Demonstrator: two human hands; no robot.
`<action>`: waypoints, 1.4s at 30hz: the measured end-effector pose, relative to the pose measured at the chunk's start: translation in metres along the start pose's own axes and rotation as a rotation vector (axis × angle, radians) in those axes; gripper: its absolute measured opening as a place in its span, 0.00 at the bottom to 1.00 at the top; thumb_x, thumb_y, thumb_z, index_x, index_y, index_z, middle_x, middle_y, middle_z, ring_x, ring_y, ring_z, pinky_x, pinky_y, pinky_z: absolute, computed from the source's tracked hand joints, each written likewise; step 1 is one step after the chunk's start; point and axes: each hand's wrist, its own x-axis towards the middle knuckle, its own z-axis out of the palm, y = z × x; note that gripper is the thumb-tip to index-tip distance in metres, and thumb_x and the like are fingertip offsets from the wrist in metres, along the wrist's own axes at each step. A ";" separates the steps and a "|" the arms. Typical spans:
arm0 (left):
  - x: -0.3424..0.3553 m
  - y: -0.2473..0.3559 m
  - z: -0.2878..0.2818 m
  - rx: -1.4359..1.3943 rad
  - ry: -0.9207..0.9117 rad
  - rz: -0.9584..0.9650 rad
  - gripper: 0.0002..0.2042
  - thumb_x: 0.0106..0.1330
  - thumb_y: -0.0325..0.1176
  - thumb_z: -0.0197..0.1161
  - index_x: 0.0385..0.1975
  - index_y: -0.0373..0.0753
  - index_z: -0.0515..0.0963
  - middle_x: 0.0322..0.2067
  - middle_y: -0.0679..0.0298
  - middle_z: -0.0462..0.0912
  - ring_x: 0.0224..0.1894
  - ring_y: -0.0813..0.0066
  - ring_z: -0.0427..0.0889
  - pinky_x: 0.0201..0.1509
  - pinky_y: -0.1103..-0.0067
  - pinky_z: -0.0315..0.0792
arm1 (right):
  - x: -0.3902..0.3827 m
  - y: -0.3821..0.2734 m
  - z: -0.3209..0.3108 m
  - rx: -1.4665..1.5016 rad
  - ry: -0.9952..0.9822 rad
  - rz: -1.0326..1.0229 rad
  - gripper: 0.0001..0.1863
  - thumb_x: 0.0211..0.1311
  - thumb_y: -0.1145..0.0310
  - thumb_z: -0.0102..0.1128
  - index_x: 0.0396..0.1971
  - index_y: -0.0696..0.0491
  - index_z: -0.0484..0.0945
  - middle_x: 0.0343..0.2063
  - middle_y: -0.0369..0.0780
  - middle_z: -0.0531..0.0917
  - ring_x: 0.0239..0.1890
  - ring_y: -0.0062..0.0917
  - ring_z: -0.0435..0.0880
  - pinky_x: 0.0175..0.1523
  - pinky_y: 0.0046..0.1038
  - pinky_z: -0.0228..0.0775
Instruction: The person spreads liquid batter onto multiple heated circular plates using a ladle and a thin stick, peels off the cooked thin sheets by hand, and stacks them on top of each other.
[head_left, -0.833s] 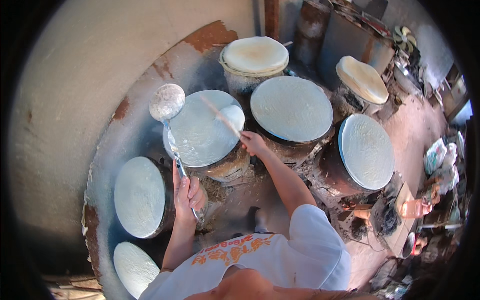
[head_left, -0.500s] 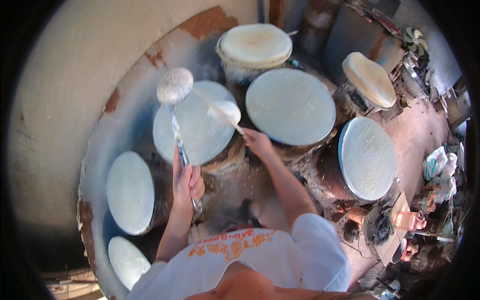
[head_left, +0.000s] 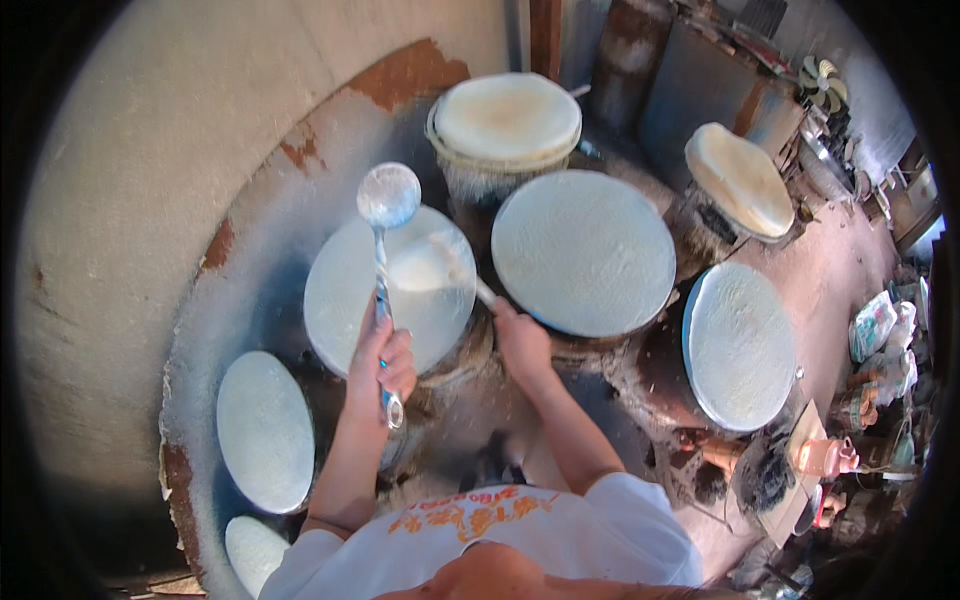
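In my left hand (head_left: 378,365) is a metal ladle (head_left: 390,196), its fingers wrapped round the long handle and its bowl raised over the far edge of a round griddle (head_left: 340,310). A thin whitish layer covers this griddle. My right hand (head_left: 523,350) grips the stick handle of a pale spreader (head_left: 430,264) just right of it. The spreader's blurred head is over the griddle's right half; whether it touches the surface I cannot tell.
Another white-coated griddle (head_left: 583,252) stands to the right, with one (head_left: 740,345) farther right and one (head_left: 265,432) at left. Thick pale rounds top a basket-like stand (head_left: 500,160) and another stand (head_left: 738,180). A curved wall (head_left: 225,285) borders the left; a pink kettle (head_left: 826,456) stands right.
The ladle has swung to the right and stands more upright. My right hand and the spreader have shifted slightly. The whole view has tilted, so the griddles sit lower.
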 end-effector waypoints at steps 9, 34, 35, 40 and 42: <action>0.024 0.029 -0.053 -0.556 0.065 -0.384 0.04 0.71 0.36 0.49 0.34 0.49 0.69 0.17 0.75 0.61 0.12 0.88 0.60 0.11 0.88 0.60 | 0.005 0.018 0.005 -0.073 0.041 -0.034 0.16 0.63 0.65 0.48 0.51 0.47 0.73 0.18 0.47 0.77 0.21 0.44 0.78 0.26 0.44 0.68; -0.039 -0.088 0.015 -1.503 -0.415 0.173 0.16 0.69 0.33 0.49 0.17 0.39 0.61 0.10 0.70 0.62 0.06 0.83 0.61 0.08 0.87 0.62 | 0.023 0.023 0.013 0.292 -0.042 -0.235 0.18 0.60 0.65 0.57 0.51 0.50 0.75 0.33 0.47 0.82 0.35 0.41 0.82 0.37 0.33 0.72; -0.050 -0.085 0.014 -1.501 -0.418 0.204 0.17 0.70 0.34 0.48 0.17 0.38 0.61 0.09 0.70 0.60 0.05 0.83 0.60 0.06 0.87 0.61 | 0.017 0.027 0.021 0.271 -0.102 -0.295 0.17 0.60 0.65 0.56 0.49 0.50 0.76 0.32 0.48 0.82 0.35 0.41 0.82 0.39 0.35 0.72; -0.154 -0.090 -0.004 -1.396 -0.581 0.329 0.17 0.69 0.36 0.50 0.16 0.40 0.61 0.09 0.72 0.60 0.05 0.85 0.60 0.06 0.87 0.61 | -0.041 0.015 0.034 0.428 -0.449 -0.470 0.17 0.58 0.69 0.58 0.49 0.52 0.77 0.40 0.46 0.82 0.44 0.34 0.80 0.48 0.32 0.71; -0.201 -0.105 -0.012 -1.377 -0.495 0.352 0.20 0.69 0.41 0.50 0.14 0.43 0.60 0.07 0.75 0.59 0.06 0.87 0.60 0.06 0.87 0.60 | -0.034 0.000 -0.008 0.854 -0.456 -0.098 0.16 0.60 0.71 0.58 0.48 0.58 0.76 0.41 0.44 0.81 0.43 0.29 0.79 0.49 0.29 0.70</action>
